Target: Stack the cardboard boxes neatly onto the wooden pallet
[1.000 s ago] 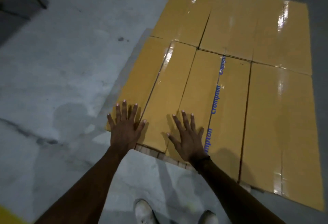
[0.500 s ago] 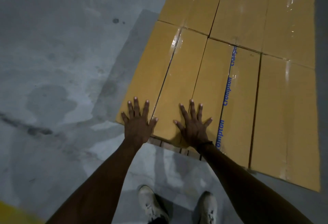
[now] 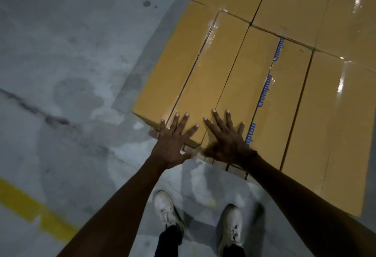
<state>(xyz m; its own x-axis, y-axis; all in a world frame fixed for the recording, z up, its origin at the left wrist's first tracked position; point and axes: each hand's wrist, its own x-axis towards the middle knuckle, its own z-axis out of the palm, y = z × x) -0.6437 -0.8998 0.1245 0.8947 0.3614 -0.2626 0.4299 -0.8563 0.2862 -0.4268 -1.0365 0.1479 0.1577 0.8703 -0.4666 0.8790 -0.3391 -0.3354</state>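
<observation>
Several yellow-brown cardboard boxes (image 3: 264,69) lie side by side in a flat layer, tops sealed with glossy tape; one carries blue lettering. They rest on a wooden pallet (image 3: 234,170), of which only a strip of slats shows under the near edge. My left hand (image 3: 173,140) is spread flat, fingers apart, over the near edge of the leftmost box (image 3: 173,69). My right hand (image 3: 227,140) is likewise spread over the near end of the neighbouring box (image 3: 209,77). Neither hand grips anything.
Grey stained concrete floor (image 3: 71,63) lies to the left and in front. A yellow painted line (image 3: 30,206) crosses the lower left. My two white shoes (image 3: 168,210) stand just before the pallet.
Both hands have slid back toward the near edge of the boxes and closer together. The view has tilted down, so my shoes and the yellow line show more.
</observation>
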